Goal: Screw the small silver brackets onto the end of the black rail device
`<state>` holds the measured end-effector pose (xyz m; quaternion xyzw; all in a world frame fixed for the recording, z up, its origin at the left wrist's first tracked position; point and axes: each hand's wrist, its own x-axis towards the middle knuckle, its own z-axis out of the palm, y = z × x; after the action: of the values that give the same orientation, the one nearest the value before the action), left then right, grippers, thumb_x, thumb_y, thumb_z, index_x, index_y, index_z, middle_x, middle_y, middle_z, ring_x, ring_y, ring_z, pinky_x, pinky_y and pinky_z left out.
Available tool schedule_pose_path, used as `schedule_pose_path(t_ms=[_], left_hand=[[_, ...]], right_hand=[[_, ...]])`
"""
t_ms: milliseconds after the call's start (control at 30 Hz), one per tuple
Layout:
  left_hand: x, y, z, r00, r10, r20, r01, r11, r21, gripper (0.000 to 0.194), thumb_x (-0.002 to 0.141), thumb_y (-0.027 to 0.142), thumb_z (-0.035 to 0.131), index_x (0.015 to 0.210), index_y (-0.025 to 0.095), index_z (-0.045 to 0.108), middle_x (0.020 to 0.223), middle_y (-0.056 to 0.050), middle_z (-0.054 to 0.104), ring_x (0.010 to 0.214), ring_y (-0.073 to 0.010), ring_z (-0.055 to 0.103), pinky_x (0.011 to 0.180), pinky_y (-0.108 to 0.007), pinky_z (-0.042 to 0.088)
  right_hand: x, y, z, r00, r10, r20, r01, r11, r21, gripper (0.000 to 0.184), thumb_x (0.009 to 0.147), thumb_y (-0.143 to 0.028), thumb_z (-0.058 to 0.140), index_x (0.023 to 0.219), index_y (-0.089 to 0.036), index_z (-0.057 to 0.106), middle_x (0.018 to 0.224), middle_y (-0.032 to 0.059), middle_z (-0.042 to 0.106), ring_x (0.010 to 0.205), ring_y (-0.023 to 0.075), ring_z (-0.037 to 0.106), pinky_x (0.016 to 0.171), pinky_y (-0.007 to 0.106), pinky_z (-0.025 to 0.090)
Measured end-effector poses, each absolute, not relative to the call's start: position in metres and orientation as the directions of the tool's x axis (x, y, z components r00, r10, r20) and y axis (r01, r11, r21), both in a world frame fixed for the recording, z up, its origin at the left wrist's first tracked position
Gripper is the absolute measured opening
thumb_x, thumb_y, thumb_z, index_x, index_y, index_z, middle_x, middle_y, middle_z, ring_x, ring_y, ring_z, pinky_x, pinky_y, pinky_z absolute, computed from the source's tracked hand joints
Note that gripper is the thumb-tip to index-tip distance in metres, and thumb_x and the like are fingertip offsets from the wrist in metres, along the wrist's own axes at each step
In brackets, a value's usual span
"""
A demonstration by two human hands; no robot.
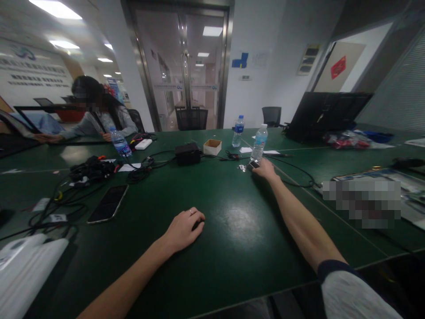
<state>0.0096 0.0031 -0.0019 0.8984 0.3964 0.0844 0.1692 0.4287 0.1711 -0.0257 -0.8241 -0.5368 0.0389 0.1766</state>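
My left hand (186, 227) rests on the green tabletop (212, 274), fingers loosely bent and thumb apart, with nothing visible in it. A ring shows on one finger. Farther out, my right hand (264, 169) reaches forward over the table. Its fingers are on a small dark rectangular object with a light edge (254, 164), too small to name. Just left of that object lie small silvery pieces (242, 168). Right behind my fingers stands a clear water bottle with a white cap (260, 142).
A blue-capped bottle (238, 131), an open small box (212, 147) and a black box (187, 153) stand farther back. A phone (108, 204) and tangled cables (91, 170) lie left. At right is an opened electronic panel (411, 195). Another person (96, 108) sits at far left.
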Motion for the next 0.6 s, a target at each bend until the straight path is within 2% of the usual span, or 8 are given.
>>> schedule_pose_path(t_ms=[233,600], left_hand=[[0.0088,0.0032,-0.003,0.671,0.741,0.022,0.678,-0.625,0.386,0.025,0.094,0.03,0.044,0.112,0.021,0.058,0.111,-0.004,0.056,0.094,-0.0194,0.057,0.079,-0.032,0.049],[0.0086,0.0038,-0.003,0.676,0.737,0.017,0.678,-0.63,0.378,0.025,0.094,0.03,0.044,0.113,0.02,0.058,0.112,-0.005,0.056,0.095,-0.0197,0.057,0.08,-0.032,0.049]], right_hand=[[0.425,0.1664,-0.0259,0.37,0.912,0.177,0.906,-0.312,-0.285,0.058,0.071,-0.03,0.069,0.121,-0.016,0.044,0.123,0.015,0.049,0.117,0.0306,0.049,0.093,0.038,0.043],[0.4231,0.164,-0.0217,0.34,0.914,0.221,0.918,-0.272,-0.287,0.056,0.068,-0.027,0.07,0.117,-0.018,0.045,0.118,0.0126,0.05,0.107,0.0282,0.054,0.088,0.035,0.044]])
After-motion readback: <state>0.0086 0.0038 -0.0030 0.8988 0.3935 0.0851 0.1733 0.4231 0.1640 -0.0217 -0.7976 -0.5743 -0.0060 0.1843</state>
